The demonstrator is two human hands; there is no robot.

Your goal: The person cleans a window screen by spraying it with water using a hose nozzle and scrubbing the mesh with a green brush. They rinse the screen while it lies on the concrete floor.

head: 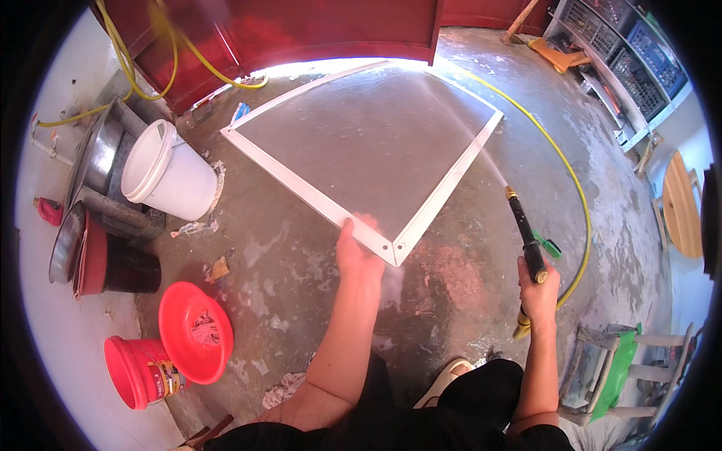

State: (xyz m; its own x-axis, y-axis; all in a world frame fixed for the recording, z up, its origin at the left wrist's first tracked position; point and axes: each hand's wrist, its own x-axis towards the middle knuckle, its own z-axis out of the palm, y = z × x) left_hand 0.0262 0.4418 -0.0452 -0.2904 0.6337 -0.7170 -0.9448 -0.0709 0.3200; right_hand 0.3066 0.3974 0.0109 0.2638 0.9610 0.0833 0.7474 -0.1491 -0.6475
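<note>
My left hand [360, 255] grips the white frame of a window screen [304, 183] just left of its near corner, thumb on top and fingers beneath. Small dark holes mark the corner joint, and fine grey mesh [361, 129] seems to fill the frame. In my right hand [538, 293] is a black hose spray gun [523, 225] with a brass tip. A thin jet of water leaves it toward the far right part of the screen. Its yellow hose [585, 225] curves along the floor to the right. Behind the gun lies a green object [548, 244], perhaps a brush.
At left stand a white bucket [186, 180], a black bucket [134, 264], a red bucket [132, 366] and a tilted red basin [223, 346] with a cloth inside. A stool with green tape [615, 372] is at lower right. Red doors [333, 28] and crate shelves [632, 73] stand beyond.
</note>
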